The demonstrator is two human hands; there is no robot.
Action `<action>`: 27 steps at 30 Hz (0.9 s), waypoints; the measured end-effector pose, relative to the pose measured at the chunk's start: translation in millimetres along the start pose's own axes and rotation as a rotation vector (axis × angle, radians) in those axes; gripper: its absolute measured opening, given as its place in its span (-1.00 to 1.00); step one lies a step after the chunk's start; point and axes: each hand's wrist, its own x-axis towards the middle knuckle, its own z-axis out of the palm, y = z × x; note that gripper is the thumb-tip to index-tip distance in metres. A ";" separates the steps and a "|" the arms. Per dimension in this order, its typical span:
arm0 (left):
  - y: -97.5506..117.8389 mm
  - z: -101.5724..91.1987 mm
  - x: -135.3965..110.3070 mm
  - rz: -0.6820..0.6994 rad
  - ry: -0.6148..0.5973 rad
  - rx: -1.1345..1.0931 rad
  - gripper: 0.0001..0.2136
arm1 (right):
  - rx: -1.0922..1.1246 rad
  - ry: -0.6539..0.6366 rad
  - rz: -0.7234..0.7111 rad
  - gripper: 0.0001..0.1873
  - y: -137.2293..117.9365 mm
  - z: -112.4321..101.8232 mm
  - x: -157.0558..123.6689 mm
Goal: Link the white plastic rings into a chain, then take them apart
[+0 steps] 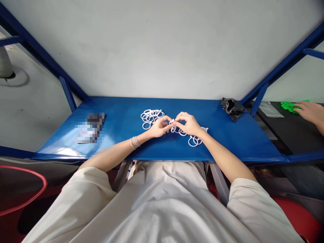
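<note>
Over the middle of the blue table, my left hand and my right hand meet with fingertips pinched on one small white ring. Much of that ring is hidden by the fingers. Several more white rings, each with a small knob, lie in a loose cluster just beyond my left hand. Under and beside my right hand lie other white rings, partly covered by the hand and wrist.
A crumpled black plastic bag lies at the table's back right. On the left of the blue table is a blurred-out flat object. Another person's hand touches green pieces on a dark table at right.
</note>
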 end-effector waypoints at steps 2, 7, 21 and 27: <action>-1.7 -0.6 1.7 -0.014 -0.005 -0.035 -0.57 | 0.088 -0.089 0.072 -0.65 0.4 -0.3 -0.6; 0.6 -2.9 3.2 0.004 -0.018 -0.082 -0.60 | 0.390 -0.317 0.285 -0.50 -2.3 0.3 -1.3; 21.5 -13.5 5.4 -0.108 -0.416 -0.138 -0.77 | 0.141 -0.500 0.110 -0.46 -28.2 6.5 -6.8; 28.7 -7.6 0.5 -0.082 -0.475 -0.044 -0.56 | 0.131 -0.528 0.075 -0.50 -29.0 6.8 -8.9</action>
